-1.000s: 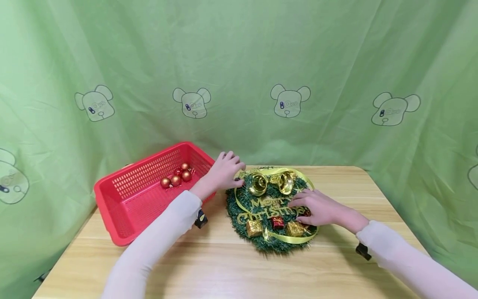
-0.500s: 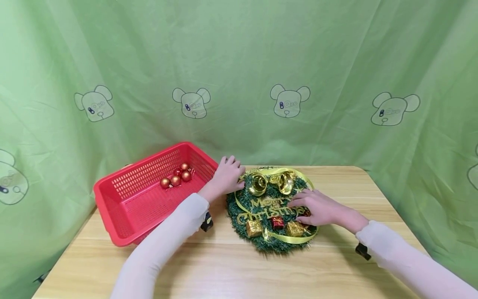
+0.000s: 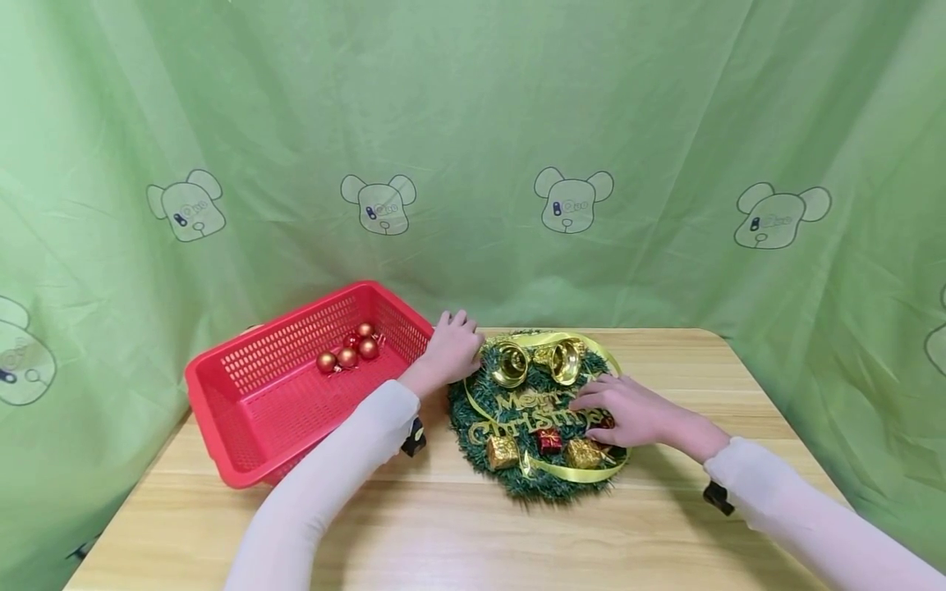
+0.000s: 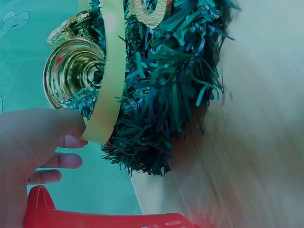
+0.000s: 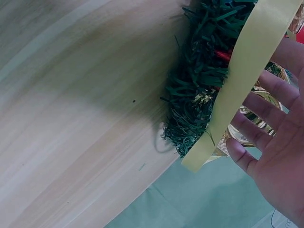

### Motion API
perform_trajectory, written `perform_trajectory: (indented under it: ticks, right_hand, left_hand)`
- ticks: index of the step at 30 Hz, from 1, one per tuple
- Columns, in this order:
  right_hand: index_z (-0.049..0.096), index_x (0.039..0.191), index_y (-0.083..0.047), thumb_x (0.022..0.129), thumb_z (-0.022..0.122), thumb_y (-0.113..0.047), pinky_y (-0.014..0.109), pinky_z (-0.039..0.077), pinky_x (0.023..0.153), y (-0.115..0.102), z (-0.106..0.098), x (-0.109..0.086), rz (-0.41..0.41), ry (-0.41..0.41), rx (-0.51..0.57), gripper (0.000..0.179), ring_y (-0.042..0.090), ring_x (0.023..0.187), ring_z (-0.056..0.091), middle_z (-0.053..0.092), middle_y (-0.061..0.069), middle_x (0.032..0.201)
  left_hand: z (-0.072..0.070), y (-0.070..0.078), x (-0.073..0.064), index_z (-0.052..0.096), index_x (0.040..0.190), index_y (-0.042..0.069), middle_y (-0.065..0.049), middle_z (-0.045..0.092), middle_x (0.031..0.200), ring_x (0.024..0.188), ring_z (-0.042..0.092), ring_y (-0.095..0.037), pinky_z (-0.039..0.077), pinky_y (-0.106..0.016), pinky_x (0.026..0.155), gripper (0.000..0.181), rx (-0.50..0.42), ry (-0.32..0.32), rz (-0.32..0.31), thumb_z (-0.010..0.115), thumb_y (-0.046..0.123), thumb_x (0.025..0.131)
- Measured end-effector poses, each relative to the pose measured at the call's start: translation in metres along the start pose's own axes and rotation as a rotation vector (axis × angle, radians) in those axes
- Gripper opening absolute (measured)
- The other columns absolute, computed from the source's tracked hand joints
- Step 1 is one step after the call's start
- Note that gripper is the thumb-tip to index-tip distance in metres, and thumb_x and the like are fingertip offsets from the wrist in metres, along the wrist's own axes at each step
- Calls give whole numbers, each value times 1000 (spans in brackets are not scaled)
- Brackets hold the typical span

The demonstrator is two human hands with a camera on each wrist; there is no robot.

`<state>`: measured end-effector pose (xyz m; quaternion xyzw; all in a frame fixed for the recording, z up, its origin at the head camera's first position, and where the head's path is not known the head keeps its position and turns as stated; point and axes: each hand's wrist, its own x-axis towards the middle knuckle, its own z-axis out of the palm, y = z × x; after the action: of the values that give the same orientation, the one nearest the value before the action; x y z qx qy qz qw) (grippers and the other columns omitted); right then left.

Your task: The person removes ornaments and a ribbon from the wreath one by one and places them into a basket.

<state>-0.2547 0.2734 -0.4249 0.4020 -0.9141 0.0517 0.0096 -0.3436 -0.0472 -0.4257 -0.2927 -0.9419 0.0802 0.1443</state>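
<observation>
A green tinsel Christmas wreath (image 3: 528, 489) lies on the table, with two gold bells (image 3: 510, 365), gold Merry Christmas lettering (image 3: 510, 427) and small gift boxes (image 3: 549, 441) on it. A yellow ribbon (image 3: 572, 474) loops around its face. At the wreath's far left edge, my left hand (image 3: 452, 349) pinches the ribbon; the left wrist view has thumb and forefinger at the ribbon's edge (image 4: 107, 109), close by a bell (image 4: 71, 73). My right hand (image 3: 628, 410) rests over the wreath's right side, fingers loosely extended across the lettering, beside the ribbon (image 5: 242, 71).
Left of the wreath stands a red plastic basket (image 3: 222, 447) holding several gold and red baubles (image 3: 347, 357). Its right rim is close to my left hand. Behind the wooden table (image 3: 458, 542) hangs a green curtain (image 3: 473, 98).
My left hand has shifted slightly, its wrist swinging right and its fingers drawing together at the ribbon. The right hand and the wreath stay in place.
</observation>
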Motion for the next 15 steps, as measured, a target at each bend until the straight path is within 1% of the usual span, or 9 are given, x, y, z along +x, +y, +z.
perform_trajectory:
  ticks: [5,8,11,15]
  right_hand:
    - [72,123,-14,85,78,-27,66,45,99,0,1,0,-7,2,6,41,37,118,60,68,14,128]
    - [72,123,-14,85,78,-26,65,46,98,0,1,-1,-10,4,5,41,36,117,61,69,13,128]
    - [72,123,-14,85,78,-27,64,46,97,1,1,0,-11,6,2,41,36,117,61,69,13,128]
    - [72,123,-15,85,78,-28,63,47,96,1,0,0,-8,7,-1,41,36,117,61,68,13,129]
  left_hand:
    - [0,0,-2,73,94,18,-3,66,103,100,48,-24,37,-43,96,15,0,29,-13,70,33,93]
    - [-3,-2,-2,72,91,17,-3,67,100,99,48,-24,38,-44,97,13,-2,46,-24,67,29,94]
    - [-9,-6,-2,72,90,16,-3,67,99,99,49,-25,39,-46,99,12,3,71,-49,65,24,93]
    - [-21,-16,2,71,88,15,-2,67,99,101,51,-25,40,-47,101,11,5,98,-101,64,23,91]
